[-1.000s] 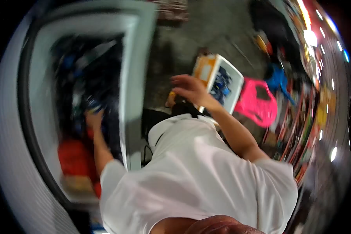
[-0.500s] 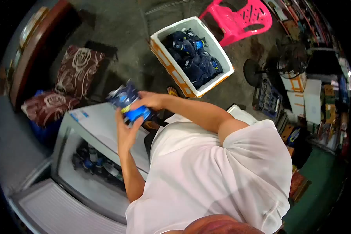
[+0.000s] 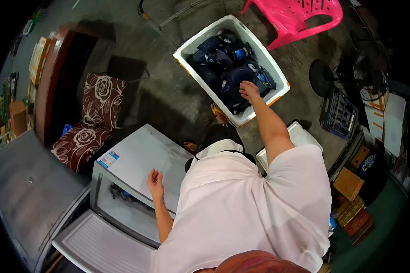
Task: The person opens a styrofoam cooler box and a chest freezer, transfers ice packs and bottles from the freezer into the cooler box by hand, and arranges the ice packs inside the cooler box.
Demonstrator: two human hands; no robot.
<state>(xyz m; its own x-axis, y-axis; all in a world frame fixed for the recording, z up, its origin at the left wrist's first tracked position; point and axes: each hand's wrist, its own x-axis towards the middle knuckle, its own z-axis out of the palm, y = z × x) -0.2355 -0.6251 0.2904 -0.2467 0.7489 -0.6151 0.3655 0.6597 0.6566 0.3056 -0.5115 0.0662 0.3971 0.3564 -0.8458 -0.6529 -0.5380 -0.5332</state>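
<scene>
My right hand [image 3: 249, 91] reaches over the white foam box [image 3: 278, 73], its fingers loosely bent and no object visible in them. Inside the box lie several dark blue plastic packets [image 3: 221, 59], some with bright blue and yellow print. My left hand [image 3: 156, 183] hovers empty beside my body, fingers slightly apart, over the grey freezer cabinet [image 3: 146, 150]. The freezer's lid or door [image 3: 105, 245] stands open at the lower left, and a few dark packets [image 3: 123, 193] show through the gap.
A pink plastic chair [image 3: 296, 22] stands beyond the box. A patterned brown chair [image 3: 93, 118] is at the left. On the right are a black fan [image 3: 369, 77], a dark crate [image 3: 339, 113], cartons [image 3: 348, 182] and a white lid [image 3: 300, 136]. My sandalled feet are near the box.
The blue packet that both hands held half a second ago has left them. My right hand has moved right, over the foam box; my left hand has dropped back toward my body.
</scene>
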